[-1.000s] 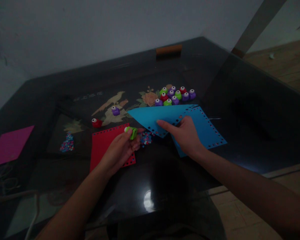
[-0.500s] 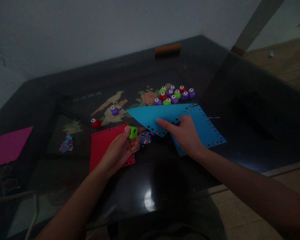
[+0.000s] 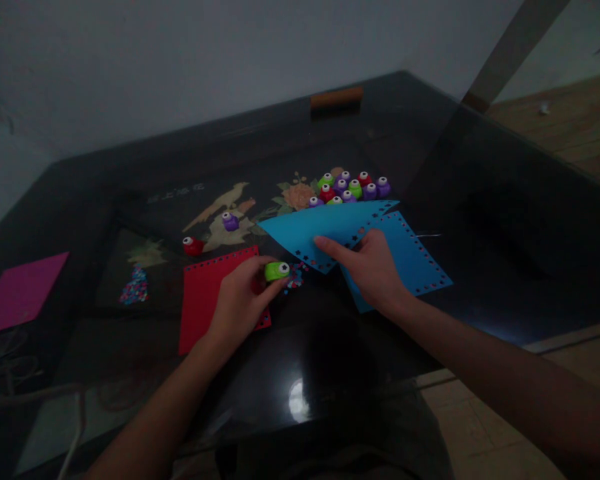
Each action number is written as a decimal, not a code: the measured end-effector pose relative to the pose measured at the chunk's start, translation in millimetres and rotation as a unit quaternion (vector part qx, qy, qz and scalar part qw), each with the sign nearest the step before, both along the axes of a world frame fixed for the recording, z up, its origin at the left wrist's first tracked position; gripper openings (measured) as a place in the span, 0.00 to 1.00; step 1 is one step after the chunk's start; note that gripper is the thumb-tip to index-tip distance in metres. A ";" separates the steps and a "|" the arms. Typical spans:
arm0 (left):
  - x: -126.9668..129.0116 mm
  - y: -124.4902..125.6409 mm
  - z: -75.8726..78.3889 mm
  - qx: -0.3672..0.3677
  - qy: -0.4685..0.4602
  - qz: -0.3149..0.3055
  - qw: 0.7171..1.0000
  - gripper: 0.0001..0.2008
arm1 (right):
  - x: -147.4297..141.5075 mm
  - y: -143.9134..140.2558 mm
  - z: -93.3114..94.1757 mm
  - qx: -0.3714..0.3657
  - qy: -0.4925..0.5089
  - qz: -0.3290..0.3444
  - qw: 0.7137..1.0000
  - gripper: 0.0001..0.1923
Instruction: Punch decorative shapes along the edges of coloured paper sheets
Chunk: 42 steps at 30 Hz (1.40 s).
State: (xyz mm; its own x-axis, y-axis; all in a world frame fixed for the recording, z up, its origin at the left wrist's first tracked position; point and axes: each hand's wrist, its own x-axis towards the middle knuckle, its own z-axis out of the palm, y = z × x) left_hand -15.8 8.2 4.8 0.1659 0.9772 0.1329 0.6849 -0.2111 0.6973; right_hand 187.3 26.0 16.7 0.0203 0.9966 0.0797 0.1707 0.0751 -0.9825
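My left hand (image 3: 241, 295) grips a green craft punch (image 3: 277, 270) between thumb and fingers, its white top with a dark star facing up. Beneath that hand lies a red paper sheet (image 3: 200, 300) with punched holes along its top and bottom edges. My right hand (image 3: 373, 267) pinches a blue paper sheet (image 3: 300, 230), which is bent up on the left and has star-shaped holes along its edge. Another part of blue paper (image 3: 405, 257), also edged with holes, lies flat to the right; whether it is a separate sheet I cannot tell. Confetti (image 3: 296, 275) lies by the green punch.
Several red, green and purple punches (image 3: 355, 189) cluster behind the blue paper. A purple punch (image 3: 230, 221) and a red punch (image 3: 193, 246) stand left. Farther left are a confetti pile (image 3: 135, 287) and pink paper (image 3: 23, 291). A brown roll (image 3: 337, 99) lies at the back edge.
My left hand has turned the green punch over, so its white star-marked top now shows, and shifted it slightly right. The blue paper's bent part has risen a little in my right hand.
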 end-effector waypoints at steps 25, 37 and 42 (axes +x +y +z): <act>1.4 -0.7 0.7 0.004 -0.079 0.011 0.997 0.12 | 1.3 1.3 -2.6 0.004 0.013 -0.003 1.000 0.24; 4.5 0.7 1.4 -0.241 -0.364 0.046 0.898 0.18 | 1.1 0.8 -2.8 0.013 -0.004 -0.003 1.000 0.24; 6.5 0.9 1.7 -0.274 -0.438 0.059 0.854 0.18 | 1.7 1.0 -3.7 0.019 0.002 0.002 1.000 0.23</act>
